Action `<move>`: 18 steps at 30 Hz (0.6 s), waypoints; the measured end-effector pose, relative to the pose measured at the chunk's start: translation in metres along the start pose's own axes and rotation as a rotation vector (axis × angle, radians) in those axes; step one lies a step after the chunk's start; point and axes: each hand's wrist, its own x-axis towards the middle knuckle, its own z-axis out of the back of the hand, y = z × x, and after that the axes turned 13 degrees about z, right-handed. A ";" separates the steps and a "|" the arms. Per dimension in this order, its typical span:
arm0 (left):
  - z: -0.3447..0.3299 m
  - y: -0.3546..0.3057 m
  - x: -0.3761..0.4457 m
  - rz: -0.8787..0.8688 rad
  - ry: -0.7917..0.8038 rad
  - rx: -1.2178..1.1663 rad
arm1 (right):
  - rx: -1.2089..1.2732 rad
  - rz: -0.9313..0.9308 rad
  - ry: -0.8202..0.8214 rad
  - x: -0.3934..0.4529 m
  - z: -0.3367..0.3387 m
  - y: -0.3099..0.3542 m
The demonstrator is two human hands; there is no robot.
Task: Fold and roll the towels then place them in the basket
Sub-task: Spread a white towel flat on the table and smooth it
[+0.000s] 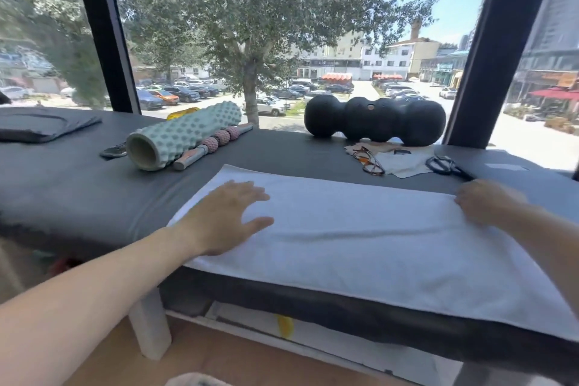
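Observation:
A white towel lies flat as a long band on the dark padded table, reaching the near edge. My left hand presses flat on the towel's left end, fingers spread and straight. My right hand sits at the towel's far right edge with its fingers curled down onto the cloth; whether they pinch the edge is hidden. No basket shows in view.
Behind the towel lie a mint foam roller, a pink massage stick, a black peanut roller, glasses on a cloth, and scissors. A folded dark cloth sits far left. Window glass stands behind.

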 end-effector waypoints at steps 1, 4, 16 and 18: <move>-0.003 -0.031 -0.008 -0.065 0.017 -0.076 | -0.016 0.025 -0.012 0.010 -0.003 -0.010; -0.032 -0.133 -0.039 -0.272 0.110 -0.265 | -0.074 0.039 -0.050 -0.024 0.018 0.009; -0.123 -0.334 -0.068 -0.546 -0.106 -0.361 | 0.165 -0.111 -0.073 -0.043 0.024 0.011; -0.128 -0.333 -0.067 -0.565 -0.113 -0.318 | 0.202 -0.117 -0.072 -0.042 0.024 0.013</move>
